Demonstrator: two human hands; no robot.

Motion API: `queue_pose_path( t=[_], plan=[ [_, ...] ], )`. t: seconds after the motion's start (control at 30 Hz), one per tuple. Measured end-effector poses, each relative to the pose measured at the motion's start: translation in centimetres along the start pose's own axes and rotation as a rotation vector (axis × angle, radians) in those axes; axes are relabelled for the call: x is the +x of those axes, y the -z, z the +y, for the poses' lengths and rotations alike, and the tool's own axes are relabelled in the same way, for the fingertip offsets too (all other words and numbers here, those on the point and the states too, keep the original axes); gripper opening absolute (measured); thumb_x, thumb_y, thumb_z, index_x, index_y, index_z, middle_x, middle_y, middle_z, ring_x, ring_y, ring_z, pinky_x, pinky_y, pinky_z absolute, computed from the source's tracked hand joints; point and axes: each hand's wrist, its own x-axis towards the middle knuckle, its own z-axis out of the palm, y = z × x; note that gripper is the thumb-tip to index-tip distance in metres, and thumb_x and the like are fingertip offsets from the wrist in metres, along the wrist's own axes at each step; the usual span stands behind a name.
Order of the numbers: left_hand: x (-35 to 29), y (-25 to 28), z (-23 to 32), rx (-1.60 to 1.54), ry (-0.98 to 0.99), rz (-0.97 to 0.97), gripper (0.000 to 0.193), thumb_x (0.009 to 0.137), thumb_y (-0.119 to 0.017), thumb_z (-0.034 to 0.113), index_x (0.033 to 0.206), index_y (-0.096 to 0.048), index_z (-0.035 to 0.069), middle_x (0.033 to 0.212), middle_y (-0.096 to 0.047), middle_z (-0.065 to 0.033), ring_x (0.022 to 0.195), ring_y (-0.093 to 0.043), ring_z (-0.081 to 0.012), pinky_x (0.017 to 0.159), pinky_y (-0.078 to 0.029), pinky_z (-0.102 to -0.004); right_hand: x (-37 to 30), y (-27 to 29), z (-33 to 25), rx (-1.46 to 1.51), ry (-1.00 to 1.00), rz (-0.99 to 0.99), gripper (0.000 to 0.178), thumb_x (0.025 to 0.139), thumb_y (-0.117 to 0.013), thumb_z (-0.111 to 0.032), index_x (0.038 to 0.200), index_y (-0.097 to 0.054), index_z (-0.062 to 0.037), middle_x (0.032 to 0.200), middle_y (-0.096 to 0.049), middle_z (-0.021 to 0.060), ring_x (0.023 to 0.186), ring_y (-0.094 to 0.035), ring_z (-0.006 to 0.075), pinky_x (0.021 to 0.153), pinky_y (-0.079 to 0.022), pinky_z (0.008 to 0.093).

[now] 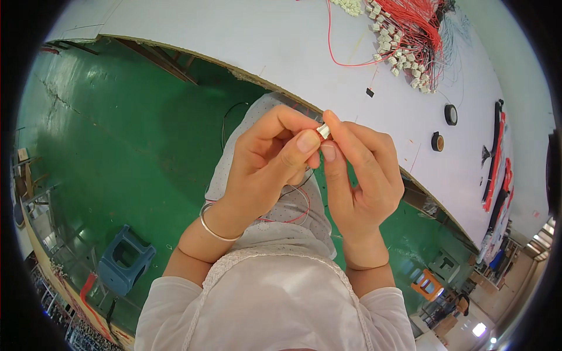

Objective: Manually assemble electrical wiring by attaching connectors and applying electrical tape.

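In front of my lap, both hands meet at a small white plug connector (pixel 324 131). My left hand (pixel 266 155) pinches it between thumb and curled fingers, with a bit of red showing at its lower end. The index finger and thumb of my right hand (pixel 366 167) close on the connector's other side. Thin red and white wires (pixel 307 205) loop over my lap below the hands; where they join the connector is hidden by my fingers.
On the white table (pixel 281 38) lie a bundle of red wires (pixel 418 26) with white connectors (pixel 386 44), a black tape roll (pixel 450 114), a brown-cored tape roll (pixel 437 141) and a small black piece (pixel 369 92). A blue stool (pixel 124 263) stands on the green floor.
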Motion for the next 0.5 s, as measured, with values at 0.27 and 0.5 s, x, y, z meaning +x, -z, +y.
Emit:
queue_pose_path(
  t=[0.27, 0.5],
  plan=[
    [0.19, -0.36, -0.17, -0.188, 0.101, 0.022, 0.009, 0.102, -0.057, 0.014, 0.103, -0.061, 0.006, 0.082, -0.059, 0.0003, 0.059, -0.040, -0.0006, 0.048, -0.028, -0.0180, -0.42, -0.64, 0.44, 0.047, -0.031, 0.069, 0.028, 0.085, -0.073, 0.001, 0.113, -0.074, -0.0031, 0.099, -0.070, 0.0090, 0.085, -0.065, 0.0154, 0.072, -0.052, 0.0261],
    [0.15, -0.34, -0.08, -0.162, 0.106, 0.008, 0.009, 0.101, -0.057, 0.012, 0.105, -0.062, 0.006, 0.083, -0.059, -0.0009, 0.060, -0.041, -0.0008, 0.049, -0.029, -0.0181, -0.59, -0.83, 0.80, 0.087, -0.020, 0.108, 0.024, 0.086, -0.072, 0.001, 0.110, -0.073, -0.0018, 0.099, -0.071, 0.0091, 0.086, -0.065, 0.0170, 0.074, -0.052, 0.0267]
  ],
)
